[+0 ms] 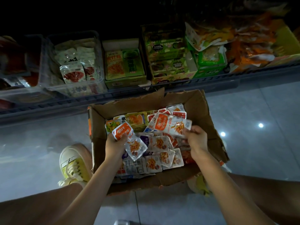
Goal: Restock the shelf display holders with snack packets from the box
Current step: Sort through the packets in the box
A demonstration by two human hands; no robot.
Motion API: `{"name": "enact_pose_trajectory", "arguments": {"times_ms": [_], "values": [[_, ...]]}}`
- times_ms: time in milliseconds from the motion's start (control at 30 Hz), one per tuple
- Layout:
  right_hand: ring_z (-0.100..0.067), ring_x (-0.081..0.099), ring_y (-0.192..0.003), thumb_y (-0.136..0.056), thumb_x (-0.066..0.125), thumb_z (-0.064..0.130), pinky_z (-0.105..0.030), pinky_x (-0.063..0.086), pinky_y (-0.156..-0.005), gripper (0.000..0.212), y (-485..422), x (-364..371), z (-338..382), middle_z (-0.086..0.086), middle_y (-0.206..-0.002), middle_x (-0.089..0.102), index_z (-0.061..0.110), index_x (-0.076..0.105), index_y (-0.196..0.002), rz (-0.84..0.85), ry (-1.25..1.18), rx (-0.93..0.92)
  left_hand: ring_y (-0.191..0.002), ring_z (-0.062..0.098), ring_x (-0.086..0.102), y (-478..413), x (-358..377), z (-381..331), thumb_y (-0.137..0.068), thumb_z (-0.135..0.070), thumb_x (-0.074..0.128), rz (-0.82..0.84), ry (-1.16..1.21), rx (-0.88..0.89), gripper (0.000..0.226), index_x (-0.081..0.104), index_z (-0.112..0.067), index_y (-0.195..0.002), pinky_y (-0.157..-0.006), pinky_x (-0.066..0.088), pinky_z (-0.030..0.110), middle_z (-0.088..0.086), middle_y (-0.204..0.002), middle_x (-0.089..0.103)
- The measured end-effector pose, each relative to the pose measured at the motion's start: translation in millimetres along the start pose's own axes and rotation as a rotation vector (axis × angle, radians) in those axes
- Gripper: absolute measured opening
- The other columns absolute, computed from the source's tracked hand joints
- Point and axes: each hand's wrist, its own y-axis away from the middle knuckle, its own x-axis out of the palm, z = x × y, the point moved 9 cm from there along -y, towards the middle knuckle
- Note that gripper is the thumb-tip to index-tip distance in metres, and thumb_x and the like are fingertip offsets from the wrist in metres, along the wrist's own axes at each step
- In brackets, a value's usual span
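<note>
Though torn-rimmed, box (199, 109) open above packets (159, 142)

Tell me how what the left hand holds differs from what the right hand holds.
The left hand grips what looks like a single packet; the right hand pinches a fanned bunch of several. The single packet slants, orange end toward the shelf; the fanned bunch lies sideways, orange ends leftward. Both show the same orange-and-white design, held over the box.
</note>
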Motion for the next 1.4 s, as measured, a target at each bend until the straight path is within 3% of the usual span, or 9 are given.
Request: {"name": "enact_pose_trajectory", "arguments": {"times_ms": [233, 367, 533, 667, 800, 900, 1067, 1200, 1400], "values": [[-0.023, 0.067, -0.092, -0.085, 0.063, 0.001, -0.034, 0.057, -0.072, 0.028, 50.1, 43.9, -34.6, -0.006, -0.103, 0.067, 0.018, 0.062, -0.107, 0.235, -0.196, 0.231, -0.096, 0.026, 0.065, 24.8, 28.9, 3.7, -0.095, -0.018, 0.055, 0.095, 0.143, -0.108, 0.024, 0.052, -0.016, -0.119, -0.078, 0.053, 0.042, 0.009, -0.107, 0.066], [-0.020, 0.068, -0.068, -0.081, 0.067, -0.003, -0.027, 0.053, -0.048, 0.026, 71.5, 66.9, -49.4, -0.011, -0.094, 0.069, 0.011, 0.063, -0.103, 0.269, -0.139, 0.281, -0.098, 0.025, 0.066, 29.4, 35.9, 6.4, -0.087, -0.025, 0.066, 0.141, 0.175, -0.114, 0.035, 0.053, -0.016, -0.119, -0.090, 0.052, 0.048, 0.007, -0.107, 0.068], [-0.017, 0.067, -0.077, -0.088, 0.066, 0.023, -0.027, 0.053, -0.062, 0.013, 54.7, 56.5, -38.4, -0.007, -0.092, 0.071, 0.013, 0.068, -0.095, 0.286, 0.167, 0.124, -0.093, 0.023, 0.068, 18.2, 23.5, 6.8, -0.079, -0.007, 0.073, 0.065, 0.106, -0.053, 0.043, 0.055, -0.015, -0.117, -0.078, 0.056, 0.042, 0.007, -0.105, 0.069], [-0.022, 0.063, -0.101, -0.091, 0.059, 0.033, -0.030, 0.049, -0.076, 0.023, -14.0, 24.1, -2.7, -0.003, -0.105, 0.067, 0.017, 0.062, -0.107, -0.016, 0.647, -0.253, -0.099, 0.024, 0.065, 5.3, 8.7, -0.9, -0.079, -0.001, 0.072, 0.049, 0.090, 0.002, 0.047, 0.054, -0.015, -0.120, -0.091, 0.051, 0.047, 0.006, -0.107, 0.067], [-0.025, 0.054, -0.116, -0.087, 0.064, 0.033, -0.040, 0.047, -0.093, 0.042, -63.4, 36.4, 2.4, -0.003, -0.121, 0.061, 0.019, 0.053, -0.125, 0.018, 0.906, -0.350, -0.100, 0.024, 0.062, -0.9, 0.1, -5.2, -0.080, -0.002, 0.071, 0.062, 0.010, 0.050, 0.044, 0.051, -0.016, -0.116, -0.089, 0.050, 0.043, 0.005, -0.107, 0.065], [-0.024, 0.062, -0.100, -0.092, 0.056, 0.028, -0.031, 0.048, -0.077, 0.022, -66.2, 41.1, 10.0, -0.004, -0.105, 0.067, 0.016, 0.062, -0.109, -0.046, 1.039, -0.439, -0.101, 0.024, 0.062, -2.9, -2.5, -6.0, -0.080, -0.004, 0.071, 0.059, -0.038, 0.078, 0.045, 0.050, -0.014, -0.118, -0.087, 0.049, 0.040, 0.005, -0.108, 0.064], [-0.011, 0.059, -0.079, -0.089, 0.060, 0.009, -0.018, 0.040, -0.060, 0.010, -26.9, -1.6, 42.4, -0.005, -0.094, 0.068, 0.007, 0.063, -0.098, -0.222, 0.504, -0.435, -0.103, 0.025, 0.062, -6.6, 2.0, -1.3, -0.083, -0.004, 0.069, 0.085, -0.074, 0.089, 0.047, 0.049, -0.016, -0.124, -0.089, 0.050, 0.044, 0.008, -0.113, 0.063], [-0.017, 0.066, -0.071, -0.088, 0.060, 0.001, -0.025, 0.054, -0.058, 0.015, 4.8, 4.7, -9.3, -0.010, -0.093, 0.067, 0.009, 0.058, -0.100, -0.005, -0.282, 0.158, -0.104, 0.025, 0.062, -5.4, 16.6, 6.2, -0.082, -0.008, 0.071, 0.128, -0.128, 0.084, 0.047, 0.049, -0.021, -0.121, -0.096, 0.047, 0.053, 0.006, -0.113, 0.064], [-0.020, 0.070, -0.064, -0.087, 0.061, -0.001, -0.027, 0.057, -0.052, 0.020, 57.2, 52.6, -57.2, -0.016, -0.092, 0.071, 0.004, 0.060, -0.106, 0.259, -0.282, 0.408, -0.108, 0.028, 0.061, 10.6, 46.8, 23.7, -0.087, -0.009, 0.065, 0.137, 0.177, -0.116, 0.043, 0.046, -0.021, -0.123, -0.095, 0.046, 0.056, 0.005, -0.116, 0.063]]}}
